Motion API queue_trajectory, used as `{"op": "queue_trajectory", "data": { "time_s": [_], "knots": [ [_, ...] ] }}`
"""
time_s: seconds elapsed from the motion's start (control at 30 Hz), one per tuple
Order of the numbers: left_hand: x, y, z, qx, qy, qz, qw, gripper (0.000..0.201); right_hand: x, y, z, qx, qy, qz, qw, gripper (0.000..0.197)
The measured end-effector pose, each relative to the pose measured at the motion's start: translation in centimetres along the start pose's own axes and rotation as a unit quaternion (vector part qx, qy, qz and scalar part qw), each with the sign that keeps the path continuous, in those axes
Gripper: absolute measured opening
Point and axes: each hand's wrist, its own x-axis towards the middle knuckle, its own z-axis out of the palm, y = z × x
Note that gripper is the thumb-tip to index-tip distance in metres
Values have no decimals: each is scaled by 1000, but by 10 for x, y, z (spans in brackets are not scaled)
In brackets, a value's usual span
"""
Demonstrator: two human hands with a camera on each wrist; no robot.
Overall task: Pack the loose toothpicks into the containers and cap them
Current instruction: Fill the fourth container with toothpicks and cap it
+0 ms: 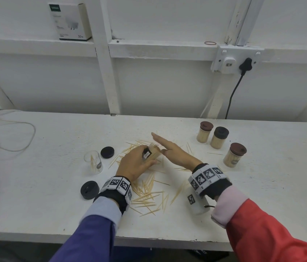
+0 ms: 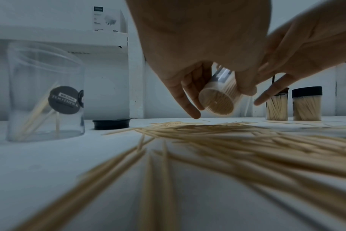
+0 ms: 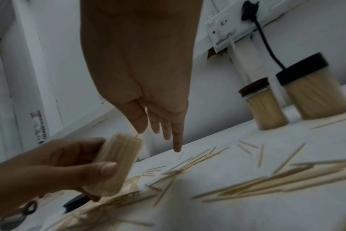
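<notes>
While the left hand (image 1: 136, 163) grips a full, tilted container (image 1: 153, 152) at mid-frame, the right hand (image 1: 169, 149), fingers straight together, levels its toothpick tips; next, I judge, it needs a cap (image 1: 107, 152) from the tabletop (image 1: 262, 195), centre left
</notes>
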Motion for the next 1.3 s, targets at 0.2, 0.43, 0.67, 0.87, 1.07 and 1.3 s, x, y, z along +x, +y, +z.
{"op": "queue_trajectory", "data": {
  "time_s": [0.2,0.43,0.67,0.87,1.07,1.3],
  "knots": [
    [0,2,-1,19,4,-33,999,52,-12,23,-36,-187,-6,77,979,58],
    [0,1,0,20,-6,-30,999,44,-33,53,-53,-369,-10,129,920,38],
    [0,1,-1,25,-10,-27,999,42,-37,55,-51,-396,18,89,914,16],
    [-1,1,-2,24,-13,-25,999,40,-42,48,-48,-461,20,94,882,14],
    [0,2,-2,19,-20,-23,999,37,-45,51,-45,-459,-6,111,882,10],
    [0,1,-2,22,-26,-16,999,38,-41,45,-52,-391,41,91,915,10]
  ]
}}
